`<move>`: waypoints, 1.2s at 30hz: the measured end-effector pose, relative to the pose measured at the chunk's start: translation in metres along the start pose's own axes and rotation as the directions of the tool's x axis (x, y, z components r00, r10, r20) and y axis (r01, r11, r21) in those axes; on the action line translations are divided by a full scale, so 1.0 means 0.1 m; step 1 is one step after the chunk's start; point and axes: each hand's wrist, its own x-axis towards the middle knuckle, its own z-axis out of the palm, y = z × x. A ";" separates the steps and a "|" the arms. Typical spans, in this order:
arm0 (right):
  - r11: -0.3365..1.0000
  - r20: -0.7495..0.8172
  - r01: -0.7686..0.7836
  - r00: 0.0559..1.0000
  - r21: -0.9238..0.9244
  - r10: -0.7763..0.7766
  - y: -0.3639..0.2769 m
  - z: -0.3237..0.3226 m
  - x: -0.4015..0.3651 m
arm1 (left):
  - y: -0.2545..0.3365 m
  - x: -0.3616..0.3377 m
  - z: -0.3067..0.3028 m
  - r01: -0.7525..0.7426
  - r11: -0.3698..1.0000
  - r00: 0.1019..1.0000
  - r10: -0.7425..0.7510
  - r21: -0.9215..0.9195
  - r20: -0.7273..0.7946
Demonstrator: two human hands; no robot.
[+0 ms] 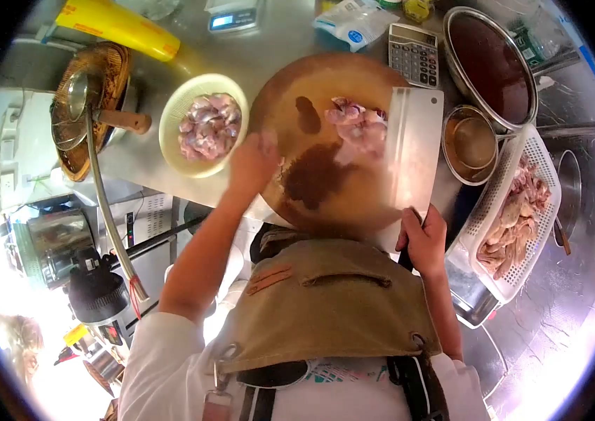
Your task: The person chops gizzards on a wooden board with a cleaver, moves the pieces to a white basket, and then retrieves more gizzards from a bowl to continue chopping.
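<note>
My right hand point(424, 241) is wrapped round the dark handle of a wide cleaver point(415, 151), whose blade lies over the right part of a round wooden chopping board point(287, 95). Pieces of raw meat point(362, 131) sit on the board, left of the blade. Near the board's left edge is my left hand point(256, 161), blurred by motion, beside a pale green basket point(170, 137) that holds cut raw meat point(210, 126). Its fingers are too smeared to tell what they hold.
A perforated white basket point(549, 189) of raw meat stands at right. Behind it are a large bowl of dark red liquid point(487, 67) and a smaller metal bowl point(471, 142). A calculator point(414, 56), scale point(233, 19), yellow roll point(118, 27) and strainer point(73, 116) lie around.
</note>
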 end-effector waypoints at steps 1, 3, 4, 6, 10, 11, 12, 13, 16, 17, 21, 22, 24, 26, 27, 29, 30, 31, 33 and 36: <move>1.000 0.013 0.006 1.000 0.019 -0.006 0.02 -0.01 -0.01 | 0.21 -0.02 0.15 -0.174 0.952 0.964 0.217 0.252 -0.155; 1.000 0.016 -0.010 1.000 -0.004 0.010 0.01 -0.02 -0.03 | 0.90 -0.04 -0.03 0.026 0.987 0.989 -0.048 0.158 0.139; 1.000 0.018 -0.013 1.000 -0.028 0.014 0.01 -0.02 -0.05 | 1.03 -0.13 0.06 -0.003 0.992 0.995 -0.010 0.128 0.100; 0.997 0.035 -0.014 0.999 -0.074 0.017 0.02 -0.01 -0.05 | 1.20 -0.26 0.21 -0.064 0.996 0.998 0.063 0.067 0.014; 0.969 0.102 -0.004 0.994 -0.248 0.030 0.11 0.05 0.03 | 1.17 -0.38 0.15 -0.061 0.991 0.998 0.063 -0.117 0.010; 0.950 0.121 0.003 0.992 -0.312 0.037 0.14 0.08 0.06 | 1.04 -0.41 0.15 0.004 0.987 0.997 0.007 -0.158 0.070; 0.921 0.142 0.082 0.989 -0.381 -0.029 0.18 0.12 0.11 | 0.98 -0.37 0.12 0.056 0.977 0.996 -0.040 -0.206 0.080; 0.885 0.155 0.182 0.980 -0.428 -0.126 0.20 0.19 0.15 | 0.91 -0.33 0.10 0.108 0.961 0.992 -0.088 -0.254 0.089; 0.639 0.285 0.494 0.867 -0.589 -0.408 0.24 0.46 0.32 | 0.77 -0.20 0.14 0.117 0.888 0.991 -0.135 -0.444 -0.010; 0.658 0.288 0.488 0.872 -0.573 -0.396 0.22 0.53 0.37 | 0.73 -0.18 0.18 0.064 0.885 0.997 -0.079 -0.462 -0.014; 0.583 0.370 0.566 0.823 -0.582 -0.430 0.03 0.89 0.45 | 0.70 -0.20 0.22 -0.004 0.806 0.999 -0.019 -0.593 -0.032; 0.548 0.392 0.576 0.816 -0.606 -0.424 0.03 0.94 0.45 | 0.70 -0.22 0.24 0.012 0.770 0.999 -0.042 -0.638 -0.033; 0.498 0.420 0.564 0.825 -0.659 -0.379 0.01 1.03 0.45 | 0.66 -0.22 0.33 -0.027 0.813 0.990 -0.057 -0.582 -0.125; 0.470 0.434 0.545 0.838 -0.695 -0.331 -0.02 1.09 0.47 | 0.62 -0.21 0.39 -0.036 0.823 0.983 -0.073 -0.567 -0.169; 0.460 0.441 0.544 0.839 -0.702 -0.319 -0.04 1.10 0.46 | 0.61 -0.20 0.41 -0.032 0.810 0.983 -0.081 -0.585 -0.165; 0.501 0.397 0.472 0.882 -0.725 -0.255 -0.13 1.17 0.44 | 0.57 -0.17 0.45 -0.025 0.796 0.985 -0.084 -0.605 -0.151; 0.548 0.345 0.394 0.918 -0.737 -0.196 -0.22 1.24 0.42 | 0.56 -0.18 0.46 -0.020 0.794 0.987 -0.081 -0.608 -0.138; 0.590 0.290 0.310 0.948 -0.745 -0.132 -0.27 1.28 0.40 | 0.55 -0.19 0.46 -0.014 0.791 0.989 -0.078 -0.611 -0.123; 0.573 0.295 0.285 0.952 -0.769 -0.078 -0.23 1.25 0.38 | 0.53 -0.18 0.43 -0.068 0.793 0.989 -0.026 -0.605 -0.145; 0.484 0.360 0.335 0.932 -0.808 -0.043 -0.24 1.29 0.43 | 0.53 -0.18 0.43 -0.103 0.780 0.983 -0.015 -0.617 -0.182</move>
